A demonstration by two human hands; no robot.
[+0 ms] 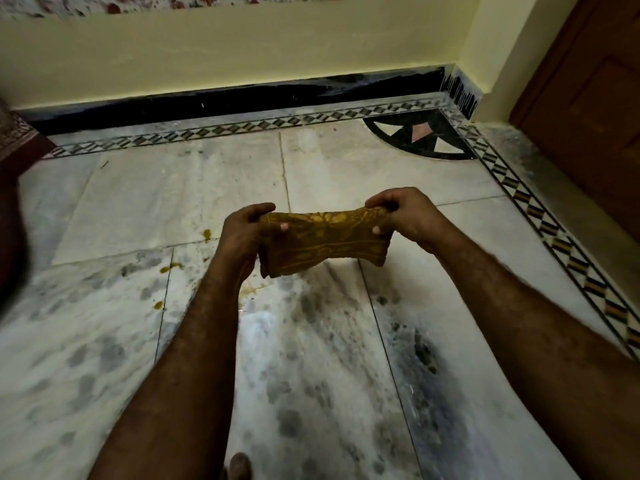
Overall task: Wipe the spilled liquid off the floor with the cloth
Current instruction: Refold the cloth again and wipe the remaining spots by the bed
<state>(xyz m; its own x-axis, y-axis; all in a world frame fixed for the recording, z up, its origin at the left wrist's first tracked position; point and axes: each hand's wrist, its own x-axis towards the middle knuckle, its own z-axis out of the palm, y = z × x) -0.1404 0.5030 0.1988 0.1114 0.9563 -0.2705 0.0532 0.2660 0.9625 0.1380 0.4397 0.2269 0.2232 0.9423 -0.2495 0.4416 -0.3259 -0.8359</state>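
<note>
A folded mustard-yellow patterned cloth [323, 242] hangs stretched between my two hands, above the marble floor [138, 202]. My left hand [244, 230] grips its left end and my right hand [403, 216] pinches its right end. Yellow-brown drops of spilled liquid lie on the floor to the left: one drop [206, 233] near my left hand, a small smear [169, 267] lower down, another drop [158, 305] below that. A faint yellowish wet patch [251, 291] shows under the cloth beside my left forearm.
A pale yellow wall with a black skirting [221, 102] runs across the back. A brown wooden door [588, 109] stands at the right. A patterned tile border [540, 216] edges the floor. A dark object [14, 216] sits at the left edge. My toe [237, 465] shows at the bottom.
</note>
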